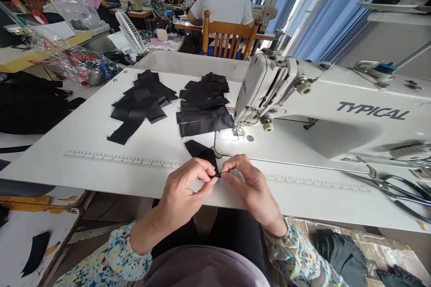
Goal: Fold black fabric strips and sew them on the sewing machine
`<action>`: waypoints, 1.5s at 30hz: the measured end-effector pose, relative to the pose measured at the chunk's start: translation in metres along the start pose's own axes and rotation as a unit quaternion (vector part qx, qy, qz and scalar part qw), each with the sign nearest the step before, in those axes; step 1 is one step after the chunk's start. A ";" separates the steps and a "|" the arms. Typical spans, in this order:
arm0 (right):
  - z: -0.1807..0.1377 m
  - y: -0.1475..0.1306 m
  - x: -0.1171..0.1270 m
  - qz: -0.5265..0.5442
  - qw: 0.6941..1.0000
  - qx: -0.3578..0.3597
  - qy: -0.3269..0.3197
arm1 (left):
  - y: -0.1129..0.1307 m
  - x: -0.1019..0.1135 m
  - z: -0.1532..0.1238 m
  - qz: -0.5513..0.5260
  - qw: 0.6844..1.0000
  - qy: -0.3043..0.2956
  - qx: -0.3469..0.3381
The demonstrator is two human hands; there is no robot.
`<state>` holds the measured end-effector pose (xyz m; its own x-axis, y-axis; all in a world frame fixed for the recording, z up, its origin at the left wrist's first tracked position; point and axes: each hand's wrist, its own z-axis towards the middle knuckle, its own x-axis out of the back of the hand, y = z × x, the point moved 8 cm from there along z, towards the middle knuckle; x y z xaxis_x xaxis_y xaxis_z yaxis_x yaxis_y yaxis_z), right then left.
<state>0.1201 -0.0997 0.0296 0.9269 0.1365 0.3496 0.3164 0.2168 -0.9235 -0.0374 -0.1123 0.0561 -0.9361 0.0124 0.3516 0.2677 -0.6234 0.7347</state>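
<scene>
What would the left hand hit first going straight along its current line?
The left hand is already pinching the end of the black fabric strip, so that comes first. The right hand sits just beyond, though depth is hard to judge here.

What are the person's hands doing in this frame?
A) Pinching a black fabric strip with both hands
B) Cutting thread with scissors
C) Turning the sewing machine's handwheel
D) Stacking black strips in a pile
A. The fingertips of the left hand and right hand meet on the end of a black fabric strip.
</scene>
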 end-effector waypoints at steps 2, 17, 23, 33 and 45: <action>0.000 0.000 -0.001 0.002 1.000 -0.002 0.000 | -0.004 -0.002 0.000 -0.021 1.000 -0.001 0.019; -0.003 0.001 0.001 -0.006 1.000 0.004 0.005 | -0.013 -0.003 -0.002 0.014 0.997 -0.012 0.069; -0.002 0.000 0.001 -0.009 1.000 0.000 0.008 | -0.015 0.001 -0.002 0.024 0.997 0.004 0.074; -0.002 0.000 0.003 0.000 1.000 -0.008 0.021 | -0.017 0.005 -0.003 0.026 0.995 0.014 0.099; -0.002 -0.001 0.003 0.007 1.000 0.001 0.024 | -0.020 0.005 0.000 -0.056 0.988 0.007 0.144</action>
<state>0.1226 -0.1012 0.0312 0.9397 0.0930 0.3291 0.3034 0.2174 -0.9277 -0.0478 -0.1002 0.0433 -0.9661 0.0558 0.2520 0.2144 -0.3699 0.9040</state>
